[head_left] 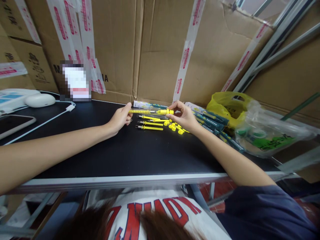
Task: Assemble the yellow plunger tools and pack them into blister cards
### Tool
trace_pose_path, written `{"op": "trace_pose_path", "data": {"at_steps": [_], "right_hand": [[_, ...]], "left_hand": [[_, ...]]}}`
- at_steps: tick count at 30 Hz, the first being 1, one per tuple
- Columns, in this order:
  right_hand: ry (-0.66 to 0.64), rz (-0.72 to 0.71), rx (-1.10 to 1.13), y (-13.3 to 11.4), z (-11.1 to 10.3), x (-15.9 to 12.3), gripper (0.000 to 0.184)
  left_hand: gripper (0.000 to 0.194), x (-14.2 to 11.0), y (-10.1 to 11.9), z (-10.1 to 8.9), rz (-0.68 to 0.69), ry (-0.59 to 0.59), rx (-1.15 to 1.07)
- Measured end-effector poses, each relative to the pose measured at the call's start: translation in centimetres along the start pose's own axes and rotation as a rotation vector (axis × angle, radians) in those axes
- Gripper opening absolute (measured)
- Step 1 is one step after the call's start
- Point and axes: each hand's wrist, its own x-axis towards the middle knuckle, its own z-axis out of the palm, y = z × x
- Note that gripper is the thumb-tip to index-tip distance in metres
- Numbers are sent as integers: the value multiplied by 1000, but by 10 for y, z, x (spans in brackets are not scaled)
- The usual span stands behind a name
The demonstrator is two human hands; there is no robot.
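Observation:
A yellow and clear tubular spring scale (147,111) lies level between my two hands, just above the dark table. My left hand (121,118) is closed on its left end, thumb on top. At the other end my right hand (184,116) pinches around the yellow end piece (166,112) with thumb and fingers. Beneath and in front of it lie several yellow rods with wire hooks (150,128) at their left ends. Small yellow caps (173,126) are scattered close to my right hand.
Dark green printed packages (210,121) and a yellow plastic bag (227,105) stand at the right, beside a clear bag (265,136). Leftward are a phone (15,125), a white case (40,100) and a cable (41,123). Taped cardboard (160,50) walls the back.

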Motion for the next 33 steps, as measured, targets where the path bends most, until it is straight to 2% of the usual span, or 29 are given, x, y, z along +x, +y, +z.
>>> {"op": "trace_pose_path", "data": {"at_steps": [12,21,26,33], "right_hand": [[-128,110,198,-4,4,-2,42],[-28,-47,-156,-5,-7,1,34],[-25,-66,-138,-4,-6,0,31],[-3,7,12,2,-11,5,34]], "left_hand": [[47,0,0,1,-31,-5,-12],[49,0,3,0,-93,9,1],[51,0,8,2,-168,-15,-20],[35,4,10,1,-100,-79,-139]]}}
